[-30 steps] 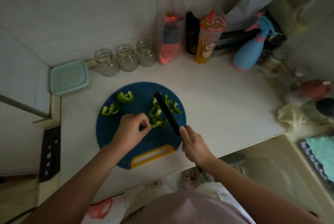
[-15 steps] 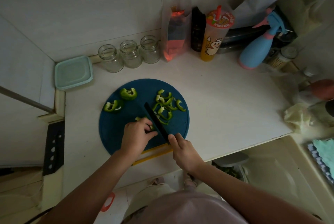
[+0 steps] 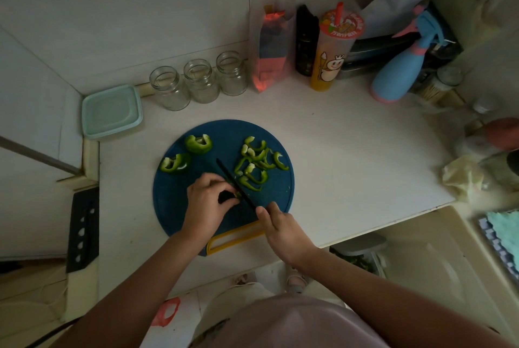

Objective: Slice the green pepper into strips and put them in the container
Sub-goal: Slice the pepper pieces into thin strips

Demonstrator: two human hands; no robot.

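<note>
Matt blue cutting board (image 3: 179, 207); clear glass jars (image 3: 200, 81); glossy green pepper (image 3: 198, 144)

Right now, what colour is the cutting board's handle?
Yellow handle on a dark blue cutting board; clearest in the head view, at the near edge.

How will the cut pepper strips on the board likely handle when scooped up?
The strips look thin and curled, so probably light and fairly stiff. They lie in a loose heap on the board, so some may scatter or drop. Their glossy skin suggests slight slipperiness.
</note>
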